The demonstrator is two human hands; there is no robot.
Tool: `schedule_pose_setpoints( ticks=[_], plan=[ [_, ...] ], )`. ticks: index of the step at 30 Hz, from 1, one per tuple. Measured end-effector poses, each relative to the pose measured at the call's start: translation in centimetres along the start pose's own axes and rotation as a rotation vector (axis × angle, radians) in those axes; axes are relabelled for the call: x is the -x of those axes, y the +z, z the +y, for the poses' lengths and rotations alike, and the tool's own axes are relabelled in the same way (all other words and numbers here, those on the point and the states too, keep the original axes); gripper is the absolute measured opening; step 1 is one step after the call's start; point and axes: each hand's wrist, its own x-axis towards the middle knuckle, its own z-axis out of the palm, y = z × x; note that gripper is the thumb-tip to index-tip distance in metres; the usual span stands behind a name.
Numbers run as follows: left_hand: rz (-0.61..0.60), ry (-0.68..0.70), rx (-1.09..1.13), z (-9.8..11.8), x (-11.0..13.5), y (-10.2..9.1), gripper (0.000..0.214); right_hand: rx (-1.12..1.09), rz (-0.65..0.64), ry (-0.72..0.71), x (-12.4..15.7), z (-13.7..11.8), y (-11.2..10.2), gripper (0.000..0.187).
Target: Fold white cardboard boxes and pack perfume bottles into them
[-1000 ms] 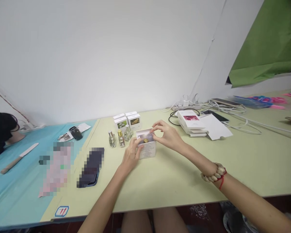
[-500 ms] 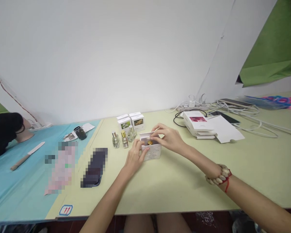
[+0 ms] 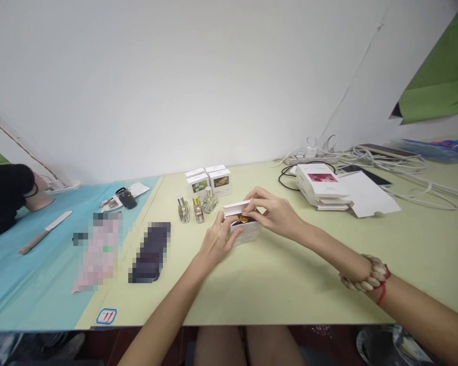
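Note:
A small white box (image 3: 247, 234) stands on the pale green table (image 3: 290, 274), with a gold-capped bottle (image 3: 244, 219) showing inside its top. My left hand (image 3: 217, 241) grips the box's left side. My right hand (image 3: 274, 213) pinches the box's lid flap (image 3: 236, 207) from the right and holds it low over the bottle. Three small glass bottles (image 3: 197, 208) stand just left of the box. Behind them sit small white boxes (image 3: 209, 182) with pictures on the front.
A blurred dark phone (image 3: 151, 252) and blurred pink item (image 3: 98, 251) lie to the left, partly on a blue mat (image 3: 30, 274). A knife (image 3: 45, 232) and another person's dark head (image 3: 3, 190) are far left. White booklets (image 3: 322, 185), cables (image 3: 389, 168) and a power strip (image 3: 307, 157) lie at right.
The lid flap has come down from raised to nearly flat over the gold cap. My hands stay on the box. The view has shifted slightly left and down.

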Motion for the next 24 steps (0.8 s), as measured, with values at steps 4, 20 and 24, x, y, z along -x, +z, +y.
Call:
schedule_pose_setpoints(
  ticks=[4, 20, 24],
  plan=[
    [0.063, 0.032, 0.116, -0.4, 0.3, 0.7, 0.024, -0.019, -0.017, -0.002, 0.1, 0.7, 0.0, 0.016],
    [0.08, 0.024, 0.129, -0.4, 0.1, 0.2, 0.032, -0.226, -0.196, 0.057, 1.8, 0.7, -0.8, 0.03],
    [0.077, 0.005, 0.154, -0.4, 0.1, 0.1, 0.039, -0.192, 0.031, 0.111, 1.5, 1.2, -1.0, 0.021]
  ],
)
